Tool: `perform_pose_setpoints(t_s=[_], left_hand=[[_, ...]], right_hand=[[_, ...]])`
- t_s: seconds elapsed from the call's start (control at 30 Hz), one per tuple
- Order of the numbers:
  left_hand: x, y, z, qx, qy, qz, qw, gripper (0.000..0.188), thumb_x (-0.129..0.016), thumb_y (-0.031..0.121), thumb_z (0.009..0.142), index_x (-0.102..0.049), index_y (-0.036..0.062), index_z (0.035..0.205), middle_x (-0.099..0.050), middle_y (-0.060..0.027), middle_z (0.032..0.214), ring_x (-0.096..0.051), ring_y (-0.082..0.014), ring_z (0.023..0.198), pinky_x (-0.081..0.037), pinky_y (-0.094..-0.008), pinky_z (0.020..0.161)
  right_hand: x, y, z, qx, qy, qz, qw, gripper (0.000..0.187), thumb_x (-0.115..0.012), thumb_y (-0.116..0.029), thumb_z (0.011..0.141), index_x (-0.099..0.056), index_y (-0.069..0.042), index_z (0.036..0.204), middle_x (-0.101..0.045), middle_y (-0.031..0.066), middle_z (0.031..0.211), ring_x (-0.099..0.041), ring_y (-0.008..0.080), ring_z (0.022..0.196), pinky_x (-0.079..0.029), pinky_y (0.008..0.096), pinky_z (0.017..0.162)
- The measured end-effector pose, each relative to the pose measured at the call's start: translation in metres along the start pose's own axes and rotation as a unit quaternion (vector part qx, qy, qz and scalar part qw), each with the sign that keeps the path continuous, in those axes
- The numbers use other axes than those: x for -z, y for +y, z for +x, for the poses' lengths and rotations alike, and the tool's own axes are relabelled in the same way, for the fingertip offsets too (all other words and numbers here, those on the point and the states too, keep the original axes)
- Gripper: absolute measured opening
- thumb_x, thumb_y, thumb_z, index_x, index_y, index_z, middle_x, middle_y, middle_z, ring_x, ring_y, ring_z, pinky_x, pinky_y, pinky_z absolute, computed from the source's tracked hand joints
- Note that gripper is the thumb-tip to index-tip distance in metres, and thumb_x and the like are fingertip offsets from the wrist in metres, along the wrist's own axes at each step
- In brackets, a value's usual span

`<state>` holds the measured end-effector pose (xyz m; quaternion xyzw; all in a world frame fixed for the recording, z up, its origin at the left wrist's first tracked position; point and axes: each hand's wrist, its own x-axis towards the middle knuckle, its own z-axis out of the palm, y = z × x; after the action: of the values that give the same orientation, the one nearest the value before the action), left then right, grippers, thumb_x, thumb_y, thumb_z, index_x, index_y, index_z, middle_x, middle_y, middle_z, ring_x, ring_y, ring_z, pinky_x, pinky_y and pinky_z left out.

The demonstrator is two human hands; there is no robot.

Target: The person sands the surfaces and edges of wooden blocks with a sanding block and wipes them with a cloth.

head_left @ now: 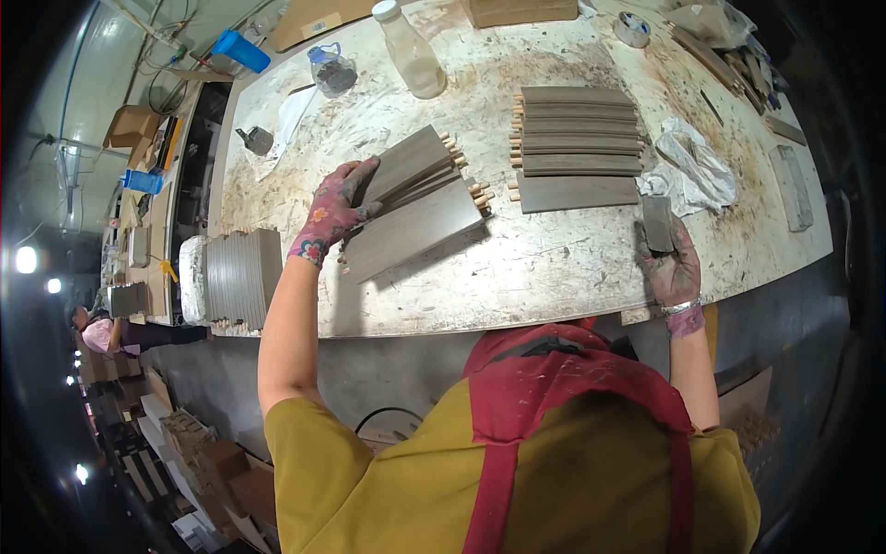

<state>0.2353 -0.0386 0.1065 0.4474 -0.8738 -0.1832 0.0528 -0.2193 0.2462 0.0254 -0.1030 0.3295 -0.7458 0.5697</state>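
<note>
Mustard-yellow short-sleeved shirt [360,480] and dark-red fabric apron [572,379] are filling the lower view. I am observing the left hand [334,210], gloved in floral pink, touching the left ends of fanned grey rectangular boards [415,231], which are lying on the stained white tabletop [554,268]; I cannot tell whether it is gripping. The right hand [676,263] is clamping a grey rectangular block [656,224] near the crumpled white cloth [697,171].
</note>
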Motion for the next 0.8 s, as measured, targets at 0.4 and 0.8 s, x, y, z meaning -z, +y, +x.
perform_pose_setpoints(t_s=[0.4, 0.8], left_hand=[[0.006, 0.01, 0.005, -0.026, -0.05, 0.122, 0.991, 0.073, -0.076, 0.022, 0.078, -0.044, 0.0178, 0.143, -0.051, -0.0139, 0.133, -0.051, -0.036, 0.122, -0.043, -0.0418, 0.104], [0.019, -0.045, 0.032, 0.146, -0.086, -0.258, 0.951, 0.038, -0.063, 0.028, 0.096, -0.062, 0.0047, 0.127, -0.068, -0.0032, 0.102, -0.06, -0.0116, 0.092, -0.048, -0.0262, 0.086]], right_hand=[[0.007, 0.007, -0.009, -0.015, 0.004, -0.017, 1.0, 0.04, -0.048, -0.023, 0.102, -0.047, -0.008, 0.139, -0.054, 0.0064, 0.135, -0.056, 0.0188, 0.117, -0.052, 0.0314, 0.09], [-0.002, 0.021, -0.004, -0.004, 0.04, -0.069, 0.997, 0.037, -0.046, -0.022, 0.102, -0.049, -0.012, 0.138, -0.054, 0.0028, 0.135, -0.056, 0.0172, 0.117, -0.05, 0.0332, 0.092]])
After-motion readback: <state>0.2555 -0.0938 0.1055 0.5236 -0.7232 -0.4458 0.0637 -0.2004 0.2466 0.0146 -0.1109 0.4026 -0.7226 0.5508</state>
